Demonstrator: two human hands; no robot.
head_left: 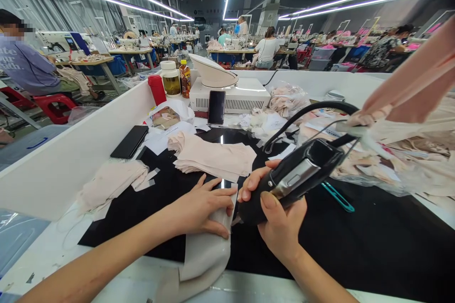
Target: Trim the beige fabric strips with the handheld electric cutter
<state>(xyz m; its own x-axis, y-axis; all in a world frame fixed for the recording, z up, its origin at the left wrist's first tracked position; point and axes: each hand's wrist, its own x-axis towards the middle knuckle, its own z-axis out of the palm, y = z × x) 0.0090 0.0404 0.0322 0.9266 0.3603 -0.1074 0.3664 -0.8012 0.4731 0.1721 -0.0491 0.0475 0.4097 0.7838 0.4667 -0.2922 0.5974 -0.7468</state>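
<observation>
My left hand [213, 203] lies spread on a pale strip of fabric [208, 251], pressing it to the black work mat [355, 241]. The strip's lower end hangs over the mat's near edge. Closed around a black corded hand tool [289, 182] with a silver side panel, my right hand [280, 218] tilts it so the lower end sits beside the strip's right edge. The tool's tip is mostly hidden, so I cannot tell whether it touches the fabric. Just beyond my left fingers is a stack of pale pink fabric pieces [216, 154].
Another pink fabric pile [112, 182] and a black phone-like slab [130, 142] are at left. A white vented box [231, 97] stands behind. Teal tweezers [337, 196] lie right of the tool, near heaped fabric [408, 147]. The tool's black cable [302, 116] arches overhead.
</observation>
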